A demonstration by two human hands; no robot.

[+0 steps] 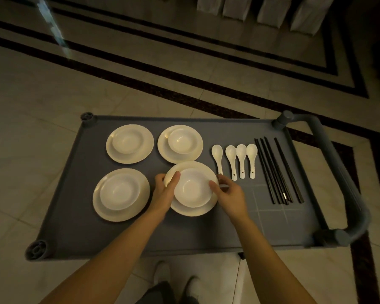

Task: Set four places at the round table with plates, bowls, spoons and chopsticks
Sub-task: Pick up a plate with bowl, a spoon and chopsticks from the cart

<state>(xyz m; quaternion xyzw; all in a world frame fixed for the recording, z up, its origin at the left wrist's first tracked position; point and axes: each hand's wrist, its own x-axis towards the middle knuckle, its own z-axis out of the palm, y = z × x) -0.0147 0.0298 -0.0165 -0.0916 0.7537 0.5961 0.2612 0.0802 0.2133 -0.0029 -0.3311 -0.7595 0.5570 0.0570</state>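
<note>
On the grey cart (75,227), both hands grip the near-right plate (191,210) by its rim, a bowl (192,187) on it: left hand (164,194) closed on the left edge, right hand (230,194) on the right. Three more glossy white plate-and-bowl sets (130,143) lie left and far. Four ceramic spoons (236,160) and black chopsticks (276,172) lie to the right; bare room near.

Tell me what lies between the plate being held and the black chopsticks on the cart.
In the head view, four white ceramic spoons lie side by side between the held plate and the black chopsticks, on the grey cart top.
</note>
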